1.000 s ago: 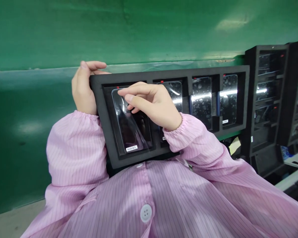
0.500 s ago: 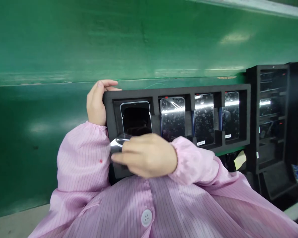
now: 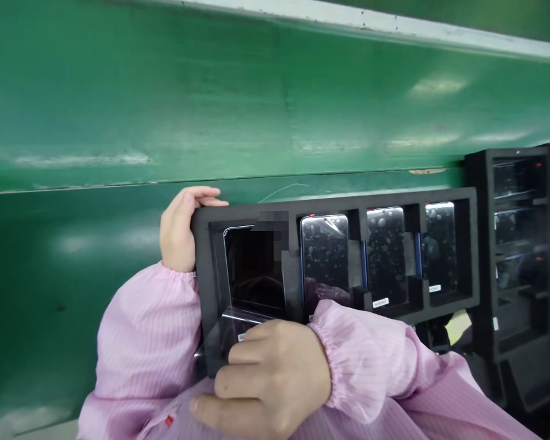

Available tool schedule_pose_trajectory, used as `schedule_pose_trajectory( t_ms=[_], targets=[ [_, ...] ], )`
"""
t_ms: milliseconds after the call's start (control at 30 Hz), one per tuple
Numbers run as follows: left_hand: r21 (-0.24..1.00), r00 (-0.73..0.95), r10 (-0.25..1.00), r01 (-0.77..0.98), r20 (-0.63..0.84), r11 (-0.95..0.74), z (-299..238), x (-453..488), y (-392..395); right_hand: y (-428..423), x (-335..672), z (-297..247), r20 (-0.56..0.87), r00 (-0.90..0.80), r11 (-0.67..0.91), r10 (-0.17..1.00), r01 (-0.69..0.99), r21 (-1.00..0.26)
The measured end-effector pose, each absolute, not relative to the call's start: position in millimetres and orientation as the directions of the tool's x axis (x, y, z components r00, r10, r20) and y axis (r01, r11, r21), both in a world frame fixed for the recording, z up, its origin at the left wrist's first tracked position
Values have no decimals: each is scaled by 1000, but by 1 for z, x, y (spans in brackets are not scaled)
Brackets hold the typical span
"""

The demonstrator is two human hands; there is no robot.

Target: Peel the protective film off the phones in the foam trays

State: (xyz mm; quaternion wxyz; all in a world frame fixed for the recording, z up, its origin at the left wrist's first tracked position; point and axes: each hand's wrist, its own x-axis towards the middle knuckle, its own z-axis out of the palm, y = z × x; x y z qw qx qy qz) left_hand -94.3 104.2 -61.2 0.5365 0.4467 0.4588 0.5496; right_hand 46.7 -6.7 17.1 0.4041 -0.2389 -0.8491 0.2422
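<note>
My left hand is wrapped round the far left corner of a black foam tray, fingers over its outer edge. The tray's leftmost slot holds a phone with a dark, glossy screen; part of that area is blurred out. My right hand is closed over the near left end of the tray, gripping a clear film that curls up from the phone's lower end. A small red tab shows beside my left sleeve. The fingertips of my right hand are partly hidden.
Three more phones lie in the tray's other slots, covered in bubbled film with red tabs. Further black trays with phones stand at the right. A green bench surface runs behind, with a pale rail at its far edge.
My right hand has drawn the film nearer to my body, down off the screen. My left hand keeps its hold on the tray corner. The whole view has shifted, the tray sitting lower.
</note>
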Motion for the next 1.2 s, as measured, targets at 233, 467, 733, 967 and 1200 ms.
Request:
schedule_pose_trajectory(
  t_ms=[233, 467, 733, 967, 1200],
  targets=[
    [983, -13, 1000, -181, 12, -14, -60, -95, 104, -5, 49, 16, 527, -566, 730, 634, 213, -650],
    [986, -60, 998, -165, -10, 0, -58, -92, 104, -3, 54, 17, 493, -611, 715, 619, 178, -676],
    [985, -58, 998, -173, -20, 10, -57, -92, 103, -4, 54, 17, 489, -621, 714, 613, 171, -679],
    [984, -68, 997, -178, -18, 5, -55, -91, 103, -5, 54, 14, 527, -602, 716, 600, 109, -690],
    [985, -75, 997, -170, -21, 8, -58, -91, 104, -4, 55, 16, 528, -604, 712, 597, 97, -695]
  ],
)
